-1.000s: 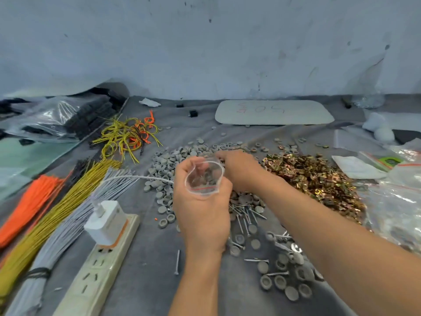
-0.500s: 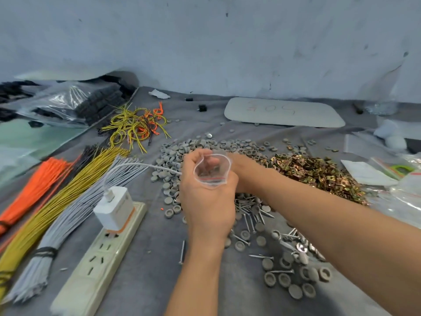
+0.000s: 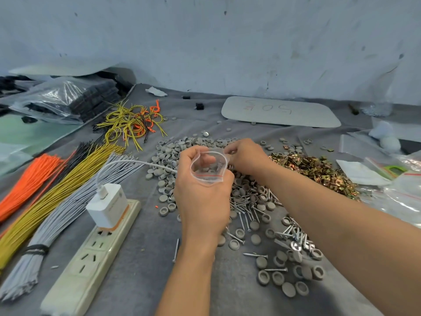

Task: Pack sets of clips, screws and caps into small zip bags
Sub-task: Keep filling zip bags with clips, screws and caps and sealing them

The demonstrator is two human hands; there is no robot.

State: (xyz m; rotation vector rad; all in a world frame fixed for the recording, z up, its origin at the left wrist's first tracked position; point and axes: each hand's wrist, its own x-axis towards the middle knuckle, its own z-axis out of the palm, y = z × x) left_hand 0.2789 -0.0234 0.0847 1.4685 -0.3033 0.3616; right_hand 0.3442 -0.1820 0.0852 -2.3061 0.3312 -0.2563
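Observation:
My left hand [image 3: 201, 197] grips a small clear zip bag [image 3: 208, 166] with a red seal line, its mouth held open towards me above the parts. A few small pieces lie inside it. My right hand [image 3: 247, 157] is at the bag's right rim with its fingertips pinched together; what they hold is hidden. Below the hands spread grey round caps [image 3: 173, 156], silver screws [image 3: 248, 209] and a heap of gold metal clips [image 3: 312, 169] to the right.
A white power strip [image 3: 88, 256] with a plugged charger [image 3: 107, 205] lies at the front left. Bundles of orange, yellow and grey wires [image 3: 52, 190] fill the left side. More zip bags [image 3: 391, 192] lie at the right, a white board [image 3: 280, 111] at the back.
The view has tilted a little. My right hand has come up from behind the bag to its right rim. My left hand keeps the bag open.

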